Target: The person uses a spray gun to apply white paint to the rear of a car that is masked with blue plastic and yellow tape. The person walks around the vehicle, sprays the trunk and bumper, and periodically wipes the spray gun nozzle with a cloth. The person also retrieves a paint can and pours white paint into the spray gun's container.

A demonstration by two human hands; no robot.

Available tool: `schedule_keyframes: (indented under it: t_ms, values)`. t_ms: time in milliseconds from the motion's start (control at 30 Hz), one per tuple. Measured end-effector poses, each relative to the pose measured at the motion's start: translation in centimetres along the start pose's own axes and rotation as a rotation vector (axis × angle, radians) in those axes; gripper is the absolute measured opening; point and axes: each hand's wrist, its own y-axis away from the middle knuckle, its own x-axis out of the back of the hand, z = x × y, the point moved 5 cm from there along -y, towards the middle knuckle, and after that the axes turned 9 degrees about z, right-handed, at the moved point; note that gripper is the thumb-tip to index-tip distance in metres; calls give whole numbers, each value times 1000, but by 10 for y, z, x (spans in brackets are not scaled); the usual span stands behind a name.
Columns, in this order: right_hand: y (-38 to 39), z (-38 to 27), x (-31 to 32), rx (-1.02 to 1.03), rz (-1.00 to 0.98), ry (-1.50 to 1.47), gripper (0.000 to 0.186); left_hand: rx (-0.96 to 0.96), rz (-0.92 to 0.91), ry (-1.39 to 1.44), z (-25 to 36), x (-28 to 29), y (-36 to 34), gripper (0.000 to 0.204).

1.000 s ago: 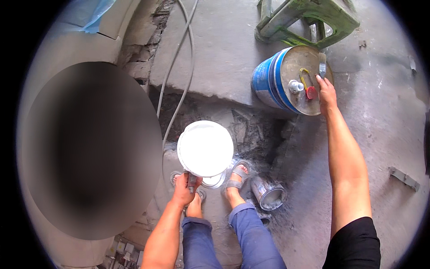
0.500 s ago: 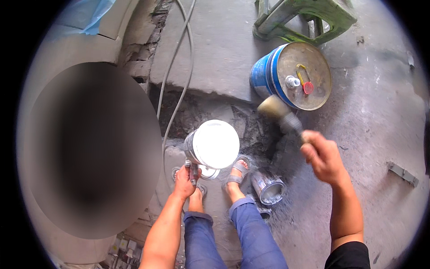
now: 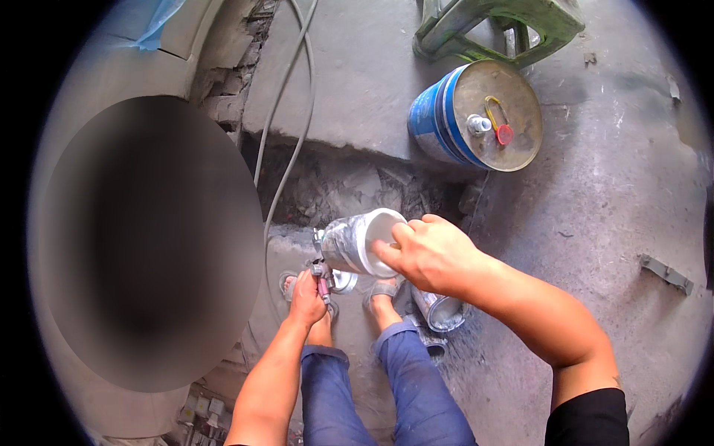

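My left hand (image 3: 306, 299) is closed around the handle of a spray gun (image 3: 323, 282). A grey-stained cup (image 3: 343, 245) with a white rim sits on the gun, tilted so its mouth faces right and toward me. My right hand (image 3: 431, 253) is closed at that mouth, its fingertips reaching over the rim. The paintbrush it holds is hidden now behind the hand and inside the cup. Behind the gun, a round white piece (image 3: 344, 281) shows in part near my feet.
A blue metal drum (image 3: 431, 123) stands beyond my right hand, before a green stool (image 3: 520, 33). Stained cans (image 3: 444, 312) lie by my right foot. A grey hose (image 3: 306, 111) crosses broken concrete. A grey bar (image 3: 667, 275) lies far right. A dark blur covers the left.
My right hand has swung left and down from beside the drum to the cup's mouth, taking the paintbrush out of sight. The cup has turned, its mouth now more to the right.
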Motion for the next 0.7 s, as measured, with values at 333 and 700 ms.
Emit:
schedule_keyframes:
  t_ms: [333, 700]
  values:
    - [36, 1, 50, -51, -125, 11, 27, -49, 89, -51, -15, 10, 14, 18]
    - [61, -18, 39, -270, -69, -331, 26, -76, 67, -100, -18, 11, 18, 19]
